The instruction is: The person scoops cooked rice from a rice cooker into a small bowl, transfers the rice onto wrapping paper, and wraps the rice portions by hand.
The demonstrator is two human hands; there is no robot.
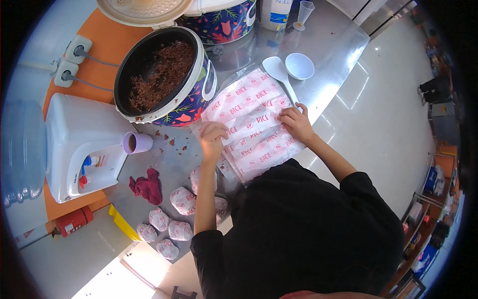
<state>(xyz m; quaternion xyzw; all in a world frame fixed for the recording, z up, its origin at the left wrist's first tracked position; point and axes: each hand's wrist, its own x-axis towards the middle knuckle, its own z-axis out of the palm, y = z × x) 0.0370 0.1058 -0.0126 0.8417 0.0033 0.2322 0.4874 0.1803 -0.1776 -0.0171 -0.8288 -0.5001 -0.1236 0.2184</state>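
A stack of white wrapping paper [261,151] with red printing lies before me on the metal table. My left hand [213,139] is closed on the left edge of the top sheet, fingers curled over it. At the right edge, my right hand [297,122] pinches the paper, with its outer fingers beside the handle of a white rice paddle [278,71]. A small white bowl [300,66] stands next to the paddle. Left of the paper is an open rice cooker [186,104] holding brown cooked rice [164,71]. Several wrapped bundles [183,200] rest near my left forearm.
A lilac cup [138,143] with dark liquid stands by a water dispenser [84,145]. A crumpled maroon cloth [147,187] lies on the table [123,209]. Behind are a second patterned cooker [227,24], a plastic container [275,15] and a clear measuring cup [304,15].
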